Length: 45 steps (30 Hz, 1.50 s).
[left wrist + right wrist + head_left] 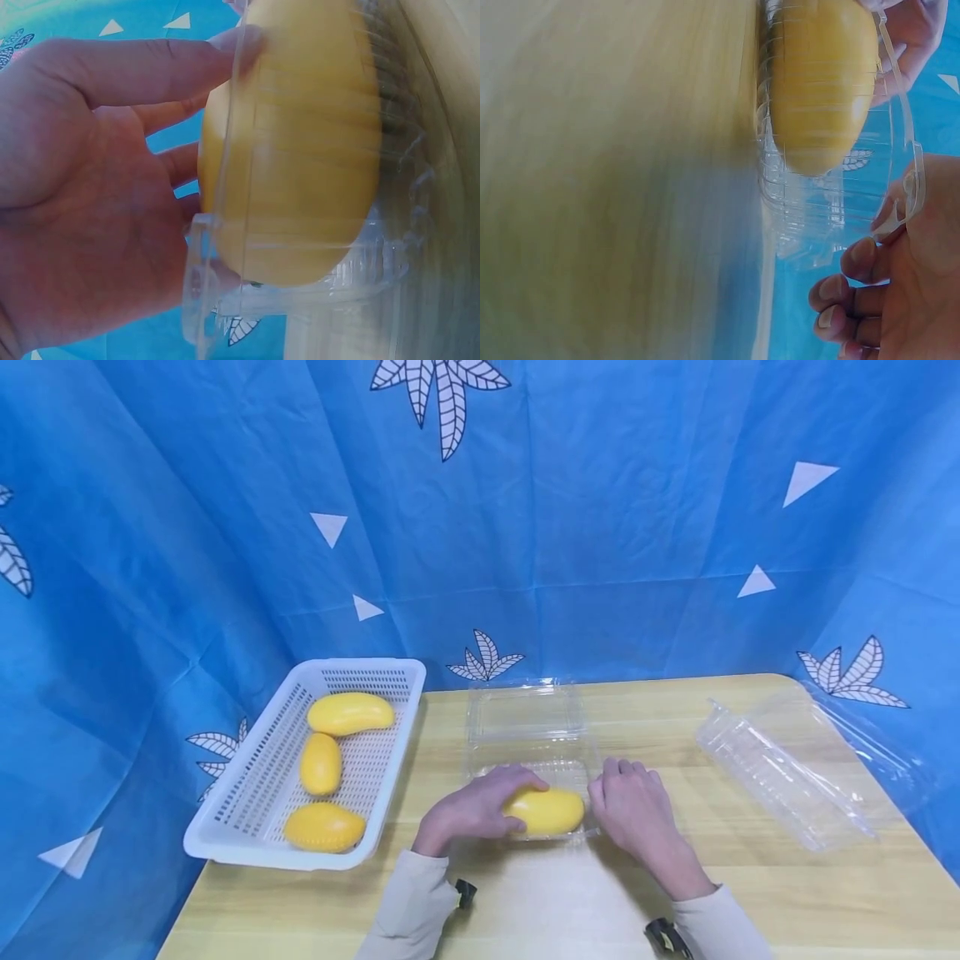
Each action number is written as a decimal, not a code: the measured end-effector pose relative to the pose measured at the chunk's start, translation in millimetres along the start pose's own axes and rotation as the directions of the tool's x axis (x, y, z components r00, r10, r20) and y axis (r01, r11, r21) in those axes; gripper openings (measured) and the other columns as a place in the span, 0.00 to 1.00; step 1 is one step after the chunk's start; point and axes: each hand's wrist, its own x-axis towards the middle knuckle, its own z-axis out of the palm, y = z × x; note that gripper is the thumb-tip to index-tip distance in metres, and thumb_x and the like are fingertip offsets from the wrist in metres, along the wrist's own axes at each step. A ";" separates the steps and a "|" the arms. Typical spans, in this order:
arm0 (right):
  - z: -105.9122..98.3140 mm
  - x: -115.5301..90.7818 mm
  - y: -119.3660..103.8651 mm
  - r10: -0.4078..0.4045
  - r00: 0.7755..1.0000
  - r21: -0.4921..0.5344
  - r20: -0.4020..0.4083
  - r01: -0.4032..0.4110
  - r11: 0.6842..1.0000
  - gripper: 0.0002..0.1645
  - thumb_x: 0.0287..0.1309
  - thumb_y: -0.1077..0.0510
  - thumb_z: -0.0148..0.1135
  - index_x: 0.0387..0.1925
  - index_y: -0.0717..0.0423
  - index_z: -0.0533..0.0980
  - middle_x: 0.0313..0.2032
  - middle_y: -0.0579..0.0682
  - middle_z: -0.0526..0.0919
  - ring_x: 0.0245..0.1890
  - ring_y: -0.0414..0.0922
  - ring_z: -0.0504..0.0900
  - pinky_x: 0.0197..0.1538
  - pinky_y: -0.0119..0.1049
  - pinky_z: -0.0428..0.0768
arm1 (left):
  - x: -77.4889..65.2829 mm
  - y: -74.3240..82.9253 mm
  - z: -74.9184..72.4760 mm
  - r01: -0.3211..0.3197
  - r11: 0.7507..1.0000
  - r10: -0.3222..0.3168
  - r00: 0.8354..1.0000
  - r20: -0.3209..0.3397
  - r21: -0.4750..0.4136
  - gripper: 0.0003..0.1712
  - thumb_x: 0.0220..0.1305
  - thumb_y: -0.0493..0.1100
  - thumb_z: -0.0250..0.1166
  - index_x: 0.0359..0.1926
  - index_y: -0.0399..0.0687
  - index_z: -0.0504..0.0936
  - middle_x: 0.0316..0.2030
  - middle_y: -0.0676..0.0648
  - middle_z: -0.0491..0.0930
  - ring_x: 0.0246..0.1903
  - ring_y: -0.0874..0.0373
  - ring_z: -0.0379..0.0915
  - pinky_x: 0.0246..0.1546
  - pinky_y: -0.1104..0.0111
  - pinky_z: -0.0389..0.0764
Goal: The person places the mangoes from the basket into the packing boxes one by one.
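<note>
A yellow mango [552, 812] lies in the near half of an opened clear plastic clamshell box [525, 718], whose lid is folded back toward the curtain. My left hand [483, 800] holds the mango's left end, with thumb and fingers on either side. In the left wrist view the mango [307, 172] shows through the ribbed box wall, the left thumb reaching over the rim. The right hand [636, 806] grips the box's right rim. From the right wrist, that hand [907, 277] has its fingers curled by the rim's corner tab; part of its grip is hidden.
At left stands a white slotted basket [397, 768] with three more mangoes, one of them at its back [350, 713]. On the right lie other clear plastic boxes [787, 777], overlapping near the table edge. A blue curtain [600, 527] hangs behind the wooden table [825, 893].
</note>
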 end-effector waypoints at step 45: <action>0.4 -2.7 0.4 -0.023 1.000 0.009 -0.021 0.023 1.000 0.16 0.69 0.58 0.44 0.22 0.51 0.63 0.20 0.48 0.64 0.24 0.47 0.63 0.30 0.40 0.66 | -75.4 16.3 -62.7 -0.033 0.994 -0.013 0.908 -0.419 -0.103 0.19 0.71 0.38 0.65 0.62 0.49 0.80 0.59 0.51 0.81 0.62 0.53 0.74 0.65 0.53 0.73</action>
